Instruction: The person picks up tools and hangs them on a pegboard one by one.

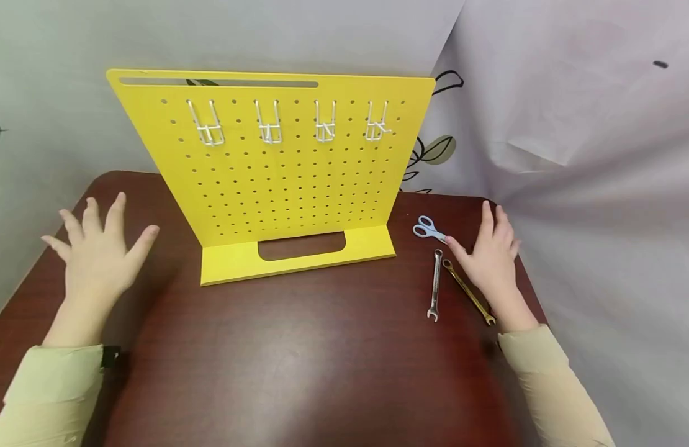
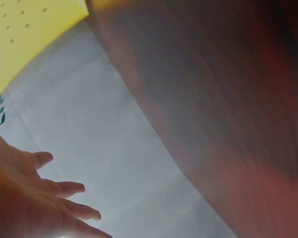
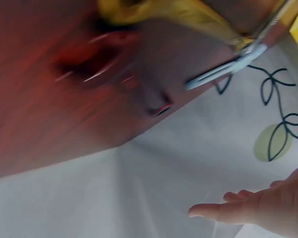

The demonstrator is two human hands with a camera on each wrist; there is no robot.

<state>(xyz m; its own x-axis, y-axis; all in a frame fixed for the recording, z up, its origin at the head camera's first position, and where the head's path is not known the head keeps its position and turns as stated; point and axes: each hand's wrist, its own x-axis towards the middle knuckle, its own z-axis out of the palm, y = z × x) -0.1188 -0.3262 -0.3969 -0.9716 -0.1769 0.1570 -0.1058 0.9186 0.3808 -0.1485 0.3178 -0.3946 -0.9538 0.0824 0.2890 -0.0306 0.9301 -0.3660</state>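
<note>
My left hand is held over the table's left side with its fingers spread and nothing in it. In the left wrist view its fingers point away from the yellow pegboard. On the right, my right hand hovers with straight fingers, also holding nothing. Its thumb overlaps the blades of light-blue-handled scissors in the head view. A silver combination wrench lies left of this hand. Beside that lies a gold combination wrench, slanting toward the wrist; it appears blurred in the right wrist view.
A yellow pegboard stands upright on its flat foot at the back of the dark red table. Several white wire hooks hang in a row near its top. Pale patterned cloth surrounds the table's back and right edges.
</note>
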